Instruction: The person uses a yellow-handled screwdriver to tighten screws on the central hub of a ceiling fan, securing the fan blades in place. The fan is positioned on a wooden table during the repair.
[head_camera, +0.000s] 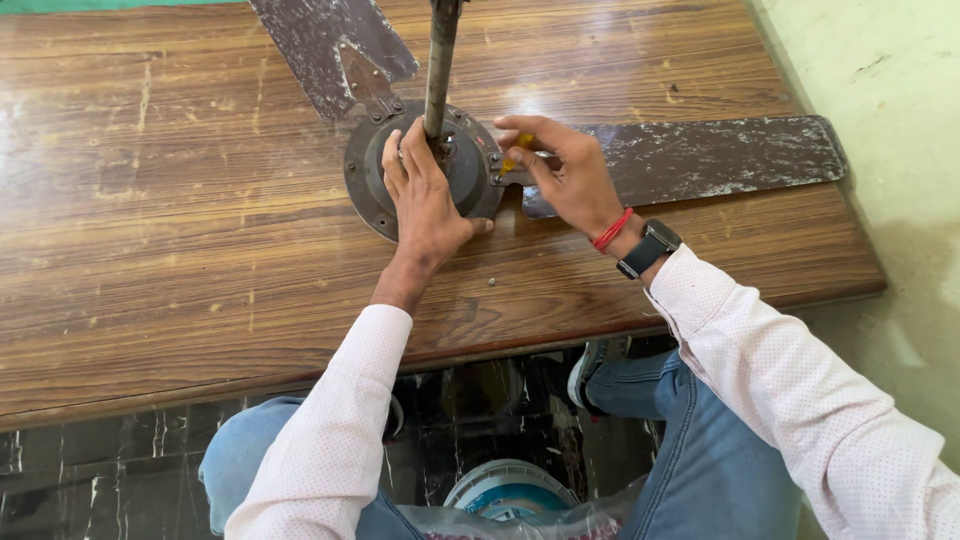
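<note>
While flat on the table (150, 250), palm down over the motor (425, 170): the left hand (425, 195), fingers spread across the round dark housing, thumb at its near rim, not closed round anything. Just above those fingers, upright from the hub and out past the top edge: the rod (440, 60), touching or nearly touching the fingertips. Up and left of the motor, bolted on by a rusty bracket: 1 blade (320, 40), grey and scuffed, partly cut off by the frame. At the motor's right edge, curled: the right hand (560, 175), fingers pinched round a yellow tool (518, 150), its tip at the joint where the second blade meets the housing; most of the tool hidden, kind hard to tell. On that wrist: a red thread (612, 230) and a black watch (650, 248). Out to the right, lying along the wood toward the wall (880, 60): blade 2 (720, 155), long and worn. On the bare wood near the front edge, below the motor: 1 small screw (491, 282). Below the table, between the knees: a bag (520, 520) over a round tub.
</note>
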